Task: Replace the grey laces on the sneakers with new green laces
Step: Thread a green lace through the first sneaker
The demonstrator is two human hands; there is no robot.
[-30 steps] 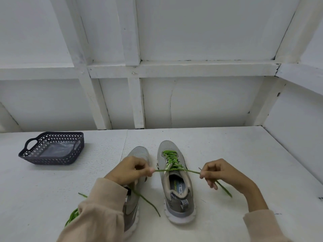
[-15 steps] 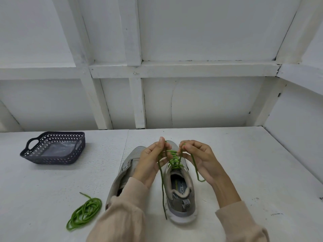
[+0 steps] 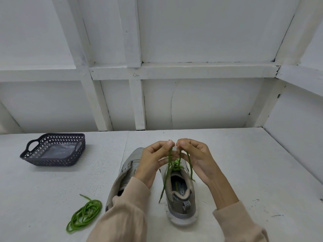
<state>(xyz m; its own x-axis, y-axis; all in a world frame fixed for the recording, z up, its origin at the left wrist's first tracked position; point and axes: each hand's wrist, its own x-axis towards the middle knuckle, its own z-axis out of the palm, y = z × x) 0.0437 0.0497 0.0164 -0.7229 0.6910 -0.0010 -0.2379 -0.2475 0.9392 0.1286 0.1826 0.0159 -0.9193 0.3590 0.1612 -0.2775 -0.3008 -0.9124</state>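
Head view: sleeve overlaps one sneaker; basket, coiled lace leftward.

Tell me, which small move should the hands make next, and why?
Probably cross the two strands into a first knot: left hand and right hand each pinch one strand of the green lace above the sneaker, which looks fully laced.

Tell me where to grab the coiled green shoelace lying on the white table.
Pinch the loose tip sticking out at the far end of the coiled green shoelace, coming from above. The rest lies in overlapping loops flat on the white table, so grabbing mid-coil would likely lift a tangle.
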